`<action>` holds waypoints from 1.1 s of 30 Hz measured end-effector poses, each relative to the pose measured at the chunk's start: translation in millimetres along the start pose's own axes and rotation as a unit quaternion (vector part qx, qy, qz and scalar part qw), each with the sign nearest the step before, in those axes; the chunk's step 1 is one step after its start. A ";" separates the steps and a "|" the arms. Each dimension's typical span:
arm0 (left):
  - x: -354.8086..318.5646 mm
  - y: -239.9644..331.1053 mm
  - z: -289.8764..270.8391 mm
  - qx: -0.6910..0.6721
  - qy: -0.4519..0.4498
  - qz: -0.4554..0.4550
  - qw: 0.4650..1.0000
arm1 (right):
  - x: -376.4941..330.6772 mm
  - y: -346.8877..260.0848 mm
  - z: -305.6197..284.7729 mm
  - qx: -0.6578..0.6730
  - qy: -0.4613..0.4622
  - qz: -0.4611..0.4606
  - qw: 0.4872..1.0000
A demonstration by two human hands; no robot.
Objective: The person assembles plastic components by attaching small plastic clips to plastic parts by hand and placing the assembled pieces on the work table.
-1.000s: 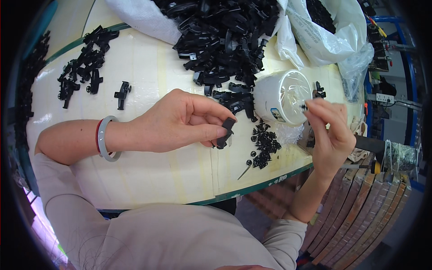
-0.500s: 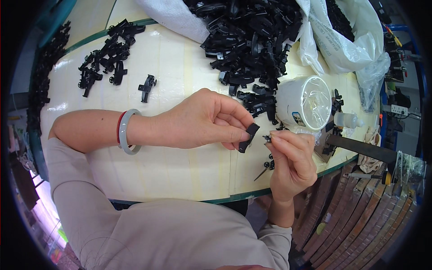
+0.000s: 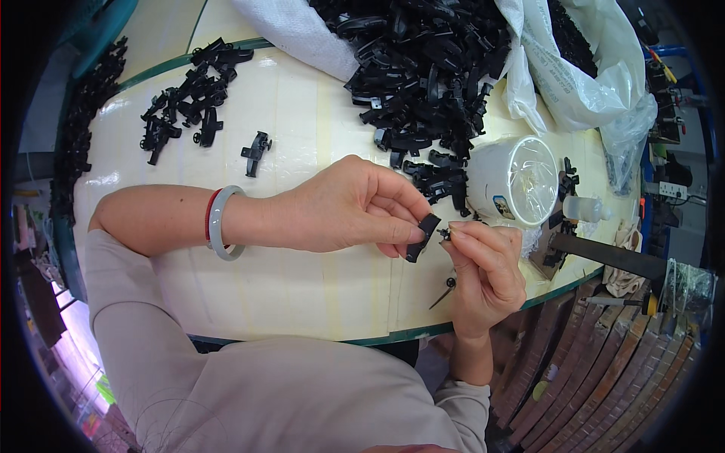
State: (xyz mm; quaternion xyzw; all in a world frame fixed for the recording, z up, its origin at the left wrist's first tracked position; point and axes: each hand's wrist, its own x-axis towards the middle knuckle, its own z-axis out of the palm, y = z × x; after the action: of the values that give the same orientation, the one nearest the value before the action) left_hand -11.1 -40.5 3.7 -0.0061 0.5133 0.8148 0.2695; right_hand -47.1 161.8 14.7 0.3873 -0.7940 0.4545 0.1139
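Left hand [image 3: 362, 211]: thumb and fingers clamped on black plastic bracket [image 3: 424, 237]. Right hand [image 3: 487, 264], at bracket's 4 o'clock: fingertips pinched on small black fitting [image 3: 445, 235], just beside bracket at 3 o'clock; contact cannot be told. Hands near, not touching. From bracket: white tub [image 3: 489, 181] at 2 o'clock, heap of black plastic parts [image 3: 423, 68] at 12, lone black part [image 3: 257, 153] at 10. Versus one second ago: right hand has come in from tub's side, now hiding most of the small-piece pile.

Black piece [image 3: 426, 237], smaller part [image 3: 445, 235] seemingly black
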 end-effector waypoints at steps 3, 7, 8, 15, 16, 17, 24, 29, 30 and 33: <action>0.1 0.5 0.4 -0.006 -0.001 -0.003 1.000 | -0.2 -1.5 -0.5 -0.002 -0.001 0.005 1.000; -0.1 1.0 0.2 -0.010 0.001 -0.012 1.000 | 0.1 -1.8 -1.0 -0.005 -0.009 0.008 1.000; 0.0 1.0 0.2 -0.014 0.000 -0.014 1.000 | -0.1 -1.9 -0.8 -0.006 -0.008 0.008 1.000; -0.9 0.2 -0.4 -0.017 -0.001 -0.017 1.000 | -0.8 0.6 2.8 -0.002 -0.006 -0.017 1.000; -0.8 0.3 -0.5 -0.013 -0.004 -0.014 1.000 | -1.0 0.8 2.6 -0.004 -0.012 -0.025 1.000; -0.6 0.4 -0.6 -0.010 -0.008 -0.012 1.000 | -1.3 0.9 2.2 -0.004 -0.011 -0.024 1.000; -2.0 0.2 1.2 0.015 0.000 -0.006 1.000 | 1.9 3.1 2.7 -0.010 -0.025 -0.044 0.999; -0.4 -0.8 6.1 0.018 0.037 0.013 0.999 | -6.0 6.5 3.8 0.054 -0.012 0.051 0.997; 0.6 -2.0 6.6 0.034 0.043 0.013 0.998 | -6.1 10.2 2.4 0.047 -0.015 0.027 0.998; -3.8 -6.5 5.9 0.045 0.057 0.032 0.997 | -6.8 5.4 4.3 0.033 -0.023 0.010 0.999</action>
State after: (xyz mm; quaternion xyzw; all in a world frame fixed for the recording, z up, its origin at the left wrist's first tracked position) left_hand -3.4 -35.1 2.2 -0.0237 0.5635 0.7977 0.2133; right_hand -45.7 163.3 5.2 0.3931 -0.7851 0.4722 0.0778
